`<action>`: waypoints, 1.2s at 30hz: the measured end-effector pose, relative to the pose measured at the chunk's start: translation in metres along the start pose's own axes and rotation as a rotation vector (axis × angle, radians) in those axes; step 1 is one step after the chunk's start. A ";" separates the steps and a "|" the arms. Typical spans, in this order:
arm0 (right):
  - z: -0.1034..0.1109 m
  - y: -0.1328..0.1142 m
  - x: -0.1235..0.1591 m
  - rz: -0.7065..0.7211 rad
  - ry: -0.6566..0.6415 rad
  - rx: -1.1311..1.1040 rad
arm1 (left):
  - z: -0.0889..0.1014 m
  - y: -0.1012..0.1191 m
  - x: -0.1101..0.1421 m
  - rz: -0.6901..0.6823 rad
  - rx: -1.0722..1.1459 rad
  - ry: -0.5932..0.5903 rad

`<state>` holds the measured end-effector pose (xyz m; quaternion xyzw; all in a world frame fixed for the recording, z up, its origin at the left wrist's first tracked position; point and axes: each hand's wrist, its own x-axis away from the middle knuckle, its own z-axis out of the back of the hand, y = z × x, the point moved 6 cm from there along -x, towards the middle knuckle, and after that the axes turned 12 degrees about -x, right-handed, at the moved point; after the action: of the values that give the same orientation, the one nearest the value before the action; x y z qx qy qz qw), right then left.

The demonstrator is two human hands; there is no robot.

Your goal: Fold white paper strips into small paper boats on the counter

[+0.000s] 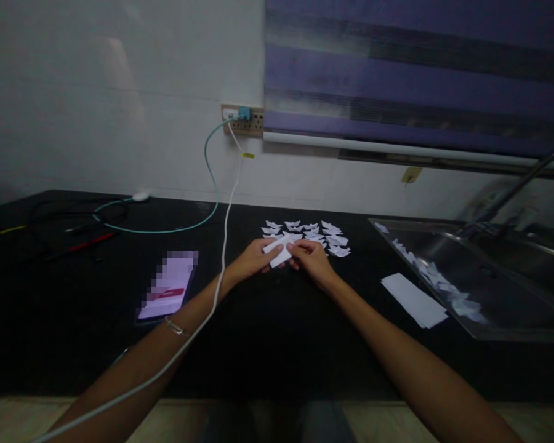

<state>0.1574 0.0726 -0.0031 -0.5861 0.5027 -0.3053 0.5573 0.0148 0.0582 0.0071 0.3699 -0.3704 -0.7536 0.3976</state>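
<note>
Between my two hands is a small folded piece of white paper, held above the dark counter. My left hand grips its left side, thumb on top. At its right edge my right hand pinches it between thumb and fingers. Just behind the hands stand several folded paper boats in loose rows, partly hidden by the hands and the held paper. To the right lies a stack of flat white paper sheets.
A steel sink with a tap is at the right, white paper pieces along its edge. A phone lies at left. A white cable from the wall socket crosses my left forearm. Dark cables lie farther left.
</note>
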 end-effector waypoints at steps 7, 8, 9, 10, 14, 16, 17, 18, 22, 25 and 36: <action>-0.001 -0.009 0.002 0.054 -0.053 0.083 | -0.005 -0.002 0.002 0.006 -0.036 -0.108; -0.002 -0.010 0.002 0.055 -0.067 0.088 | -0.005 0.000 0.002 -0.005 -0.050 -0.114; -0.002 -0.011 0.002 0.053 -0.076 0.094 | -0.005 0.003 0.003 -0.028 -0.077 -0.101; -0.002 -0.011 0.002 0.049 -0.081 0.100 | -0.004 0.005 0.003 -0.057 -0.116 -0.076; 0.001 -0.010 0.002 0.029 -0.087 0.109 | -0.001 0.010 0.004 -0.096 -0.260 0.002; 0.003 -0.010 0.002 0.023 -0.100 0.111 | -0.001 0.007 0.005 -0.041 -0.273 -0.005; 0.003 -0.010 0.002 0.020 -0.110 0.112 | -0.001 0.005 0.006 -0.022 -0.273 -0.009; 0.002 -0.010 0.003 0.017 -0.122 0.115 | -0.001 0.005 0.006 -0.015 -0.273 -0.009; 0.001 -0.014 0.005 0.010 -0.139 0.127 | 0.000 0.010 0.007 -0.066 -0.252 -0.013; 0.001 -0.014 0.004 0.003 -0.124 0.121 | -0.001 0.012 0.008 -0.068 -0.216 -0.045; 0.008 0.000 0.000 -0.004 -0.130 0.132 | -0.004 0.000 0.005 -0.081 -0.262 -0.123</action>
<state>0.1646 0.0750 -0.0049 -0.5675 0.4430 -0.3003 0.6257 0.0162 0.0525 0.0038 0.2826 -0.2771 -0.8321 0.3885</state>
